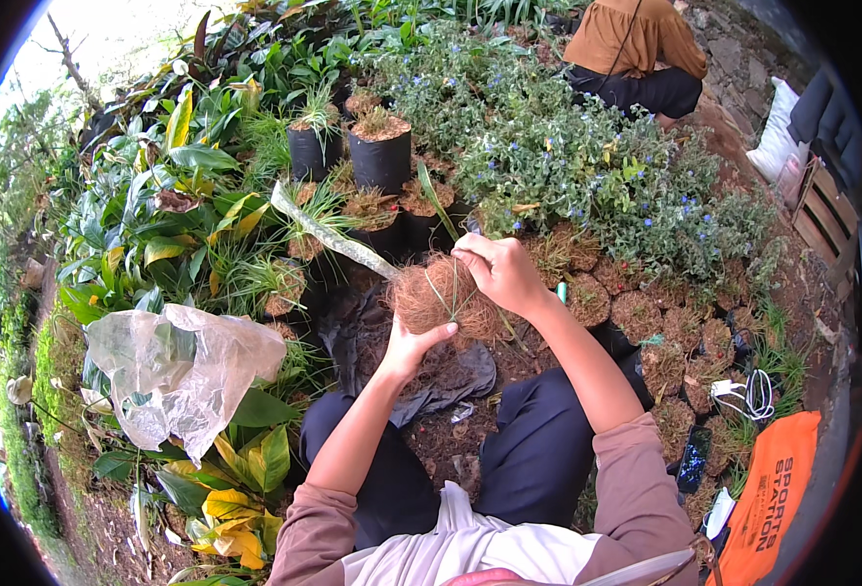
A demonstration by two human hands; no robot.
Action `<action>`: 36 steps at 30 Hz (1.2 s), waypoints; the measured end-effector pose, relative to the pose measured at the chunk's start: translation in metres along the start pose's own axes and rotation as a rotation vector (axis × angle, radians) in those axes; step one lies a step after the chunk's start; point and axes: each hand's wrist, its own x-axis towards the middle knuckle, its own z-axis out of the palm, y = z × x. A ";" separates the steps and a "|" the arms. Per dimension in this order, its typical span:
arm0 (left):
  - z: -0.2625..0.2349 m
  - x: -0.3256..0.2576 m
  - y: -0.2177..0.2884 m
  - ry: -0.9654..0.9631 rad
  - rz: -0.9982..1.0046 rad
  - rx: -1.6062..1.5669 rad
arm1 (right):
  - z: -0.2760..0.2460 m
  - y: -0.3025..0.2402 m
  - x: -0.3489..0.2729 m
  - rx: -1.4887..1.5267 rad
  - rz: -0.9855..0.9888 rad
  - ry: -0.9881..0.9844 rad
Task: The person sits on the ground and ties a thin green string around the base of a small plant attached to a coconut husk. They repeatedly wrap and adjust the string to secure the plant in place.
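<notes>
A round ball of brown coconut fibre (pixel 429 296) sits in front of me above my lap, with a pale, mottled long leaf (pixel 338 240) sticking out at its upper left. My left hand (pixel 410 350) cups the ball from below, its thumb pressed against the near side. Thin green string (pixel 441 293) crosses the fibre. At the ball's upper right, my right hand (pixel 499 272) is closed in a pinch, apparently on the string; the strand between its fingertips is hard to make out. Beneath my hands lies a dark plastic sheet (pixel 470 376) with loose fibre on it.
Black pots (pixel 380 161) with grassy plants stand ahead. A crumpled clear plastic bag (pixel 182 371) lies on leaves at left. To the right are several fibre-topped pots (pixel 636 314), a phone (pixel 695 459), a white cable (pixel 748 396) and an orange bag (pixel 768 498). Another person (pixel 636 49) crouches beyond blue-flowered plants.
</notes>
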 end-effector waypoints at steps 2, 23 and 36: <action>0.000 0.000 0.002 -0.014 -0.009 -0.004 | 0.001 0.002 0.000 0.015 -0.022 0.039; -0.005 -0.005 0.004 -0.113 -0.056 -0.007 | 0.013 0.041 -0.009 0.351 0.433 -0.184; -0.012 0.000 0.024 0.240 0.065 -0.234 | 0.083 0.053 -0.039 0.244 0.172 -0.203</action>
